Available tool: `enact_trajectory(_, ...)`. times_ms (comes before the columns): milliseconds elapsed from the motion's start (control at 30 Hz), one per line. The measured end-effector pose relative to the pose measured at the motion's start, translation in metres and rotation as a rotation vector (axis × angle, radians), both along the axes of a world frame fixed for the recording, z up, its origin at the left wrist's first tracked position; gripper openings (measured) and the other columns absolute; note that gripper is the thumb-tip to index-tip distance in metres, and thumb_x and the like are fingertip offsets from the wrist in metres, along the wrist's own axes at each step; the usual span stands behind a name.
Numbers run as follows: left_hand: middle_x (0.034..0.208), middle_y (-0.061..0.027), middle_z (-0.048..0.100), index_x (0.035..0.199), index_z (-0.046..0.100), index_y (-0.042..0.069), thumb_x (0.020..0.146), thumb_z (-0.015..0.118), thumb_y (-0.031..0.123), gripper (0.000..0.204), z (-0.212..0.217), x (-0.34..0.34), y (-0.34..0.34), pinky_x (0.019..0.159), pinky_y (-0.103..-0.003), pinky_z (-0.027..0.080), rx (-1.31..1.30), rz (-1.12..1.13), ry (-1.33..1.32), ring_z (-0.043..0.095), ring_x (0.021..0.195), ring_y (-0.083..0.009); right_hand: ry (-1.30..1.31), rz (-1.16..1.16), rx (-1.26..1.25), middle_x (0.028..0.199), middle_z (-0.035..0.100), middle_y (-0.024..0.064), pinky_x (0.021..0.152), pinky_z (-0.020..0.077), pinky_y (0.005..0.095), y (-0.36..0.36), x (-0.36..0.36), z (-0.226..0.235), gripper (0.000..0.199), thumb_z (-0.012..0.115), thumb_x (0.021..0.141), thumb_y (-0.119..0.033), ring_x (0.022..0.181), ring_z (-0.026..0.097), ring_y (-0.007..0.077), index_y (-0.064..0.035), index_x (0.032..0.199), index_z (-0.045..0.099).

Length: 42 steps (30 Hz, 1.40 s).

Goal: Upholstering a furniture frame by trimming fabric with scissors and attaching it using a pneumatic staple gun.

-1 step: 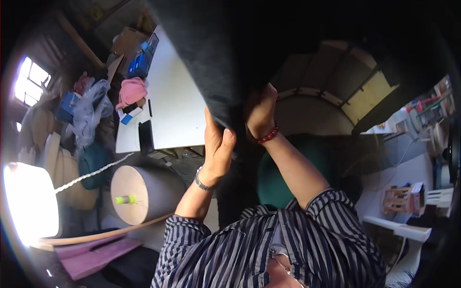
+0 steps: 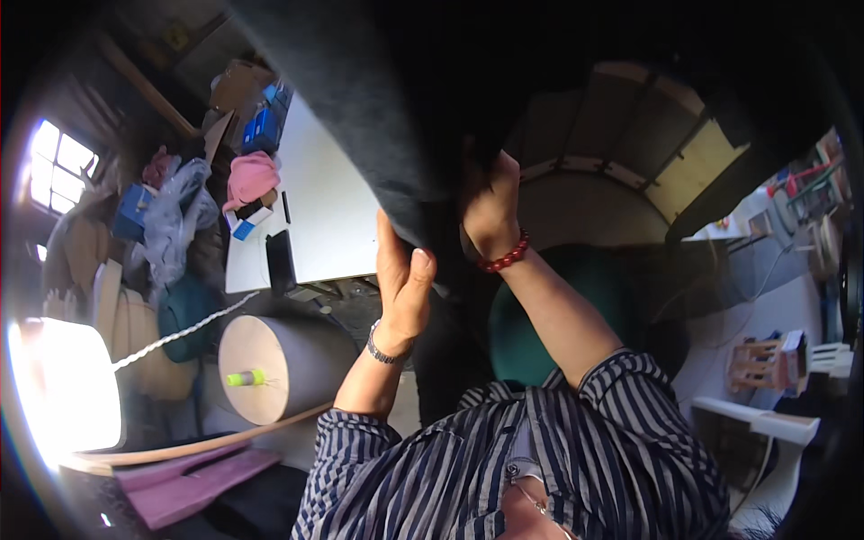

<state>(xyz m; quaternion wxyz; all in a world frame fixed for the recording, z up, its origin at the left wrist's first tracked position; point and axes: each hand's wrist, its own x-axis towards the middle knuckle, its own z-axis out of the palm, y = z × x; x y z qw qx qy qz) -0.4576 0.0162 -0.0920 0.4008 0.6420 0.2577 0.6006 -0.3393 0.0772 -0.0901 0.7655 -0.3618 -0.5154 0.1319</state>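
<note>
A large dark grey, fabric-covered piece (image 2: pixel 346 99) looms in front of me, so near that much of it is lost in black. My left hand (image 2: pixel 401 283), with a watch-like metal band at the wrist, grips its lower edge; the thumb shows and the fingertips are partly hidden. My right hand (image 2: pixel 490 207), wearing a red bead bracelet, holds the piece's dark underside, with its fingers in deep shadow. To the right of that hand, a curved wooden frame (image 2: pixel 621 171) with pale panels is visible, apparently the inside of the same piece.
A white table (image 2: pixel 328 198) stands left, bearing a pink cloth (image 2: pixel 252 180) and blue boxes (image 2: pixel 261 130). Below it lies a large roll (image 2: pixel 256 369). A bright lamp (image 2: pixel 67 382) glows far left. A green round seat (image 2: pixel 531 324) is beneath my right arm; a small wooden rack (image 2: pixel 756 364) stands right.
The room has shifted slightly right and down in view. The grey piece's edge has slid a little left, while both hands keep their hold almost in place.
</note>
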Motion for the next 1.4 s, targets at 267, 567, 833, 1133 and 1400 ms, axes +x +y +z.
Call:
enact_trajectory(267, 0.114, -0.0115, 0.057, 0.129, 0.042, -0.003, 0.079, 0.069, 0.002, 0.057, 0.052, 0.006, 0.025, 0.095, -0.031, 0.039, -0.014, -0.02, -0.078, 0.055, 0.104, -0.0204, 0.694, 0.923, -0.157, 0.093, 0.067, 0.0026, 0.083, 0.047, 0.0237, -0.012, 0.049, 0.007, 0.019, 0.07, 0.079, -0.001, 0.088, 0.061, 0.0097, -0.0036, 0.098, 0.068)
enact_trajectory(567, 0.108, -0.0066, 0.055, 0.123, 0.046, -0.001, 0.057, 0.086, 0.0, 0.077, 0.055, 0.005, 0.028, 0.085, -0.026, 0.045, 0.021, 0.171, 0.052, 0.054, 0.096, -0.017, 0.463, 0.683, -0.077, 0.097, 0.068, 0.0057, 0.082, 0.0487, 0.0256, -0.008, 0.034, 0.027, 0.026, 0.073, 0.077, -0.003, 0.088, 0.062, 0.012, 0.0001, 0.102, 0.065)
enact_trajectory(833, 0.116, -0.0118, 0.056, 0.128, 0.046, 0.001, 0.059, 0.081, 0.006, 0.077, 0.042, -0.025, 0.051, 0.095, -0.038, 0.044, -0.13, -0.013, -0.072, 0.055, 0.106, -0.0278, 1.074, 0.924, 0.215, 0.088, 0.068, 0.0143, 0.07, 0.0556, 0.029, 0.051, -0.013, -0.008, 0.01, 0.062, 0.079, 0.003, 0.08, 0.067, 0.0202, 0.003, 0.088, 0.066)
enact_trajectory(1133, 0.122, -0.0161, 0.056, 0.125, 0.049, -0.005, 0.061, 0.079, 0.014, 0.073, 0.02, -0.08, 0.076, 0.099, -0.044, 0.044, -0.227, -0.284, -0.17, 0.055, 0.111, -0.0324, 0.199, 0.554, -0.347, 0.081, 0.069, 0.013, 0.064, 0.0485, 0.0261, 0.016, 0.014, 0.015, 0.02, 0.074, 0.079, -0.015, 0.074, 0.065, 0.012, 0.0019, 0.088, 0.068)
enact_trajectory(1400, 0.121, -0.0179, 0.057, 0.123, 0.052, -0.005, 0.064, 0.077, 0.037, 0.076, 0.03, -0.075, 0.083, 0.096, -0.043, 0.046, -0.129, -0.381, -0.052, 0.058, 0.108, -0.0318, 0.594, 0.87, -0.189, 0.093, 0.07, 0.0046, 0.08, 0.0476, 0.0244, 0.019, 0.009, 0.019, 0.021, 0.072, 0.078, -0.003, 0.086, 0.062, 0.0102, -0.0008, 0.098, 0.068)
